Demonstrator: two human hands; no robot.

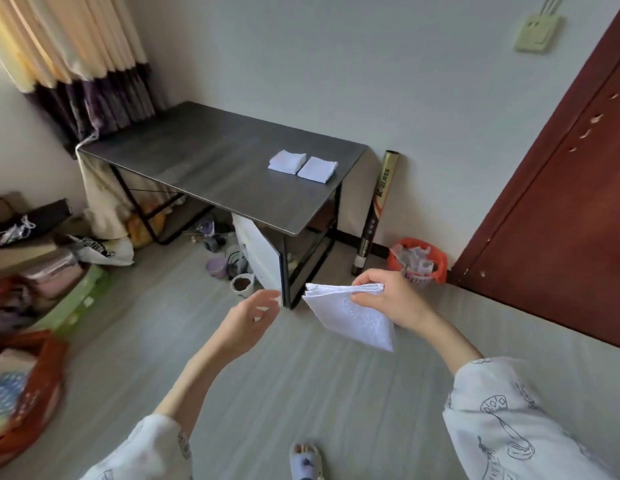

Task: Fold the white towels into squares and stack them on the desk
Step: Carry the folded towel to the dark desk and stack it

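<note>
We judge the task to be well under way: two small white folded towel squares already lie on the dark grey wood-grain surface [197, 157], the left folded square [287, 161] and the right folded square [317, 169] side by side, touching or nearly so, near the surface's right end rather than one on top of the other. A third white textured towel [353, 315] is in the air in front of us, folded to a rough square with its layered edges bunched at the top, and our right hand [388, 299] pinches it there between thumb and fingers while a corner hangs down. Our left hand [251, 313] is just beside it, fingers loosely spread and holding nothing. What seems left is to set this towel down and bring the squares into one stack; whether more towels wait we cannot tell. The surface is bare from the squares leftward to the cream and purple curtain [76, 57], so there is ample room to land the towel. Its rounded near corner and black metal leg [284, 271] stand between us and the squares, and the orange-lined waste basket [419, 261] and the dark red wooden door [561, 202] narrow the right side.
</note>
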